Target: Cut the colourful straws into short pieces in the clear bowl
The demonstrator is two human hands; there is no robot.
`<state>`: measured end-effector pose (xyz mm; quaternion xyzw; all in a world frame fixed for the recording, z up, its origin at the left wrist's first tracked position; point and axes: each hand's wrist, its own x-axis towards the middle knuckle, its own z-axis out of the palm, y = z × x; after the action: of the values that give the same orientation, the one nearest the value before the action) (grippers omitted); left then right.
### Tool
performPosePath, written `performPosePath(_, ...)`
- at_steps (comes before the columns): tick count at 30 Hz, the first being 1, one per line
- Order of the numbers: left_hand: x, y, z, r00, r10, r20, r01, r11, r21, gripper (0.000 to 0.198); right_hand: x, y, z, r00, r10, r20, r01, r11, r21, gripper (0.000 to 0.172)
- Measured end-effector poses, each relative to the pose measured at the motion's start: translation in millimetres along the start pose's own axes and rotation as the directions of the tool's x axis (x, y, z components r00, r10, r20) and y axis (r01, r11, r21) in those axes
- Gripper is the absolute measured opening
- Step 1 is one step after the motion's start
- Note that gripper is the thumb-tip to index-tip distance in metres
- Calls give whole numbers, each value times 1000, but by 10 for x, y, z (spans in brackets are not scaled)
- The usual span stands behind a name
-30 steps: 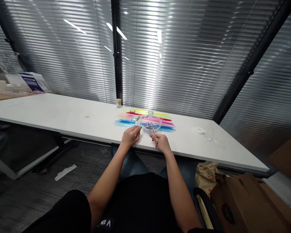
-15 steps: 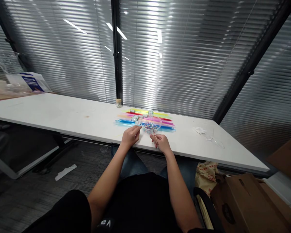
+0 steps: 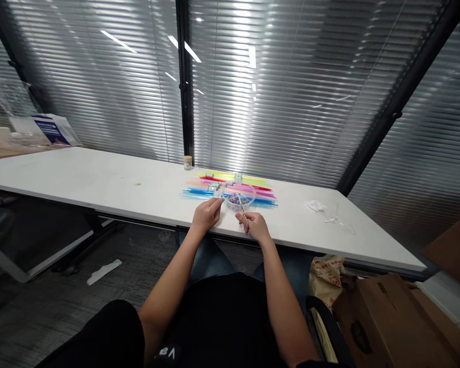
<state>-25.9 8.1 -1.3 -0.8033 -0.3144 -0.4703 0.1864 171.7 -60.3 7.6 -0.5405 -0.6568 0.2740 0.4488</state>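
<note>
My right hand [image 3: 255,225] is closed around the handles of slim scissors [image 3: 242,205], whose blades reach up over a clear round bowl [image 3: 254,194]. Small mixed-colour pieces [image 3: 237,201] lie in the bottom of the bowl. At the bowl's left side, my left hand [image 3: 207,214] holds its fingertips pinched together; whatever is between them is too small to make out. Behind and beneath the bowl, thin coloured strips lie sideways in rows: yellow [image 3: 258,181], red [image 3: 262,188], pink [image 3: 266,194] and blue [image 3: 193,193]. Several carry pale paper labels [image 3: 238,178].
A small jar with a tan lid [image 3: 187,162] stands at the back edge of the white table [image 3: 99,176]. Crumpled tissue [image 3: 316,205] and clear plastic [image 3: 337,221] lie to the right. Cardboard boxes [image 3: 391,317] and a paper bag [image 3: 327,273] are at the lower right.
The thin strip that stuck out from my left fingertips over the bowl no longer shows. The scissors have shifted slightly left and their blades look closer together.
</note>
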Motion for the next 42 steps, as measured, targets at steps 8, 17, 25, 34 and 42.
performPosePath(8, 7, -6, -5, 999, 42, 17, -41, 999, -19, 31, 13, 7, -1, 1000, 21, 15, -20, 999, -27, 52)
performPosePath(17, 14, 3, -20, 999, 39, 33, -38, 999, -23, 33, 8, -3, 1, 1000, 15, 7, -15, 999, -45, 53)
performPosePath(25, 9, 1, -14, 998, 18, 60, -16, 999, -34, 31, 29, 27, 19, 1000, 1, -16, -2, 998, -66, 55)
performPosePath(34, -7, -8, 11, 999, 1, 47, 0, 1000, -29, 31, 1, 26, 28, 998, 15, -65, -12, 999, 49, 52)
performPosePath(42, 2, 2, -1, 998, -6, 61, 7, 1000, -28, 31, 1, 43, 32, 999, -45, -28, 44, 998, -36, 54)
